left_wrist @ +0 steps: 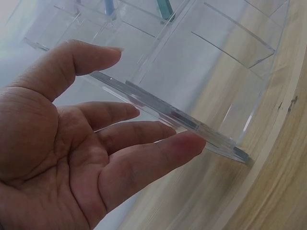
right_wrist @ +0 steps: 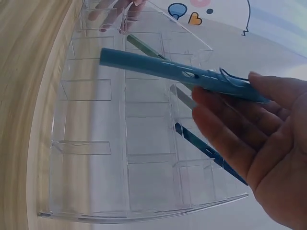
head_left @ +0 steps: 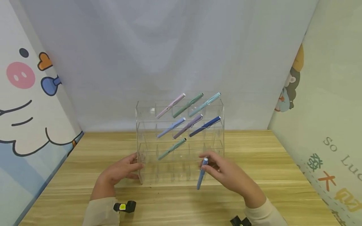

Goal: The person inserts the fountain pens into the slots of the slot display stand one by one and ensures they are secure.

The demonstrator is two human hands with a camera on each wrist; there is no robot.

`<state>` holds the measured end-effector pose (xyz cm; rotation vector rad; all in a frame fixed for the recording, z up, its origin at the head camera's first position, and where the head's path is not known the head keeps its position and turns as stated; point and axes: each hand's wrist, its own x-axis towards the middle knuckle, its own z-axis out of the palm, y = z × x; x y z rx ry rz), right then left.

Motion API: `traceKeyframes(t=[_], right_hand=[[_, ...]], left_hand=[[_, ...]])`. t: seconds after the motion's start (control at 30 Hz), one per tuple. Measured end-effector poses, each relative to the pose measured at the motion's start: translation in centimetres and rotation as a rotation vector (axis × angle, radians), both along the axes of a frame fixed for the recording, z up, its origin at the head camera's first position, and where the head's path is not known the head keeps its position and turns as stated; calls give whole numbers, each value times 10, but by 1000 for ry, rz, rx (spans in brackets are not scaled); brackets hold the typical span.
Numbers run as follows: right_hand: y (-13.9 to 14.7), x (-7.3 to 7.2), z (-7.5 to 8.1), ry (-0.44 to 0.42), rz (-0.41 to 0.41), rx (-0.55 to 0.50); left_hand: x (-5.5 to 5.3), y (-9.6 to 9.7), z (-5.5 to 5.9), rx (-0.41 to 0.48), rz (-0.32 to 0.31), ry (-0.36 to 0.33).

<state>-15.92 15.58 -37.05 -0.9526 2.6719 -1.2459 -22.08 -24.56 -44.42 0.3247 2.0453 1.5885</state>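
Note:
A clear acrylic pen rack with stepped tiers stands on the table. My left hand rests at its left side panel, fingers fairly straight against the outside and the thumb by the panel edge. In front of the rack's lower right, my right hand pinches a blue pen near its clip end, between thumb and fingers. That pen slants downward, its far end free. On the third tier lies a green pen, the one nearest the lowest tier.
Upper tiers carry a pink pen, a dark green pen, a turquoise pen, a light blue pen, a purple pen and a dark blue pen. Behind hangs a white curtain; printed panels flank the wooden table.

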Motion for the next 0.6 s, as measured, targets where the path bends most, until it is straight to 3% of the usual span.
traceKeyframes(t=[0.27,0.6], right_hand=[[2,-7,-5,228,-54,-340],[1,-19,-6,370,-70,-719]], left_hand=[[1,0,0,-4,-3,5],[1,1,2,-3,3,-4]])
